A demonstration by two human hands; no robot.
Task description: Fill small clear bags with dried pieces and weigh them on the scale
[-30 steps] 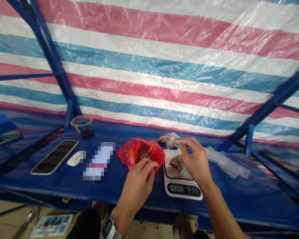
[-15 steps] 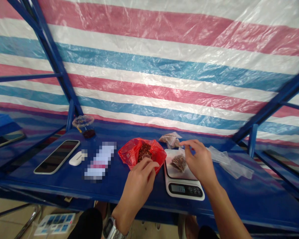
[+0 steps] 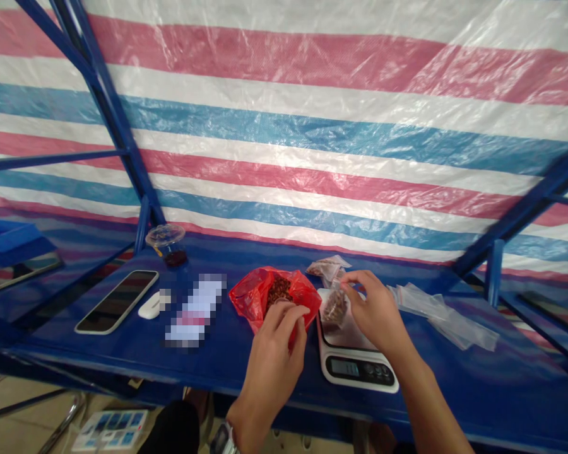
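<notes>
Blue surface (image 3: 454, 372): left hand (image 3: 272, 359) curled at the rim of red plastic bag (image 3: 250, 296), hold unclear; right hand (image 3: 373, 315) pinching small clear bag (image 3: 334, 309) over kitchen scale (image 3: 355, 369).

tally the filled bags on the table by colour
red plastic bag: 1
clear plastic bags: 2
total: 3
</notes>
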